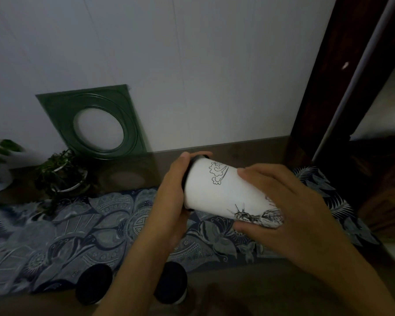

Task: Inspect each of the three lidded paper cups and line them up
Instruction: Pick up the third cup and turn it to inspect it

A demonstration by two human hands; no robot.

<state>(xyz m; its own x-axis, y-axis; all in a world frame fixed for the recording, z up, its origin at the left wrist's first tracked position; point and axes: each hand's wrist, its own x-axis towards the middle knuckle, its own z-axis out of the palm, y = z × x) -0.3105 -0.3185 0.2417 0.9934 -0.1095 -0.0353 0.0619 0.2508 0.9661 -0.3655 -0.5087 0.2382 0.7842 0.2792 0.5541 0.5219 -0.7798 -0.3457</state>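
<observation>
Both hands grip the white cup (217, 192) sideways above the patterned cloth (82, 229): left hand (169, 201) on its lid end, right hand (290, 215) on its base.

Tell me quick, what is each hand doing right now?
Left hand: closed around the lid end of the white paper cup, held tipped on its side.
Right hand: closed around the same cup's base end.

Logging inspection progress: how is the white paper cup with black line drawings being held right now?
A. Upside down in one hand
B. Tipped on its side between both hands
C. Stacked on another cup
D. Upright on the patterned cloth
B: the white paper cup with black line drawings lies sideways in the air, the left hand at its black-lidded end and the right hand at its base.
</observation>
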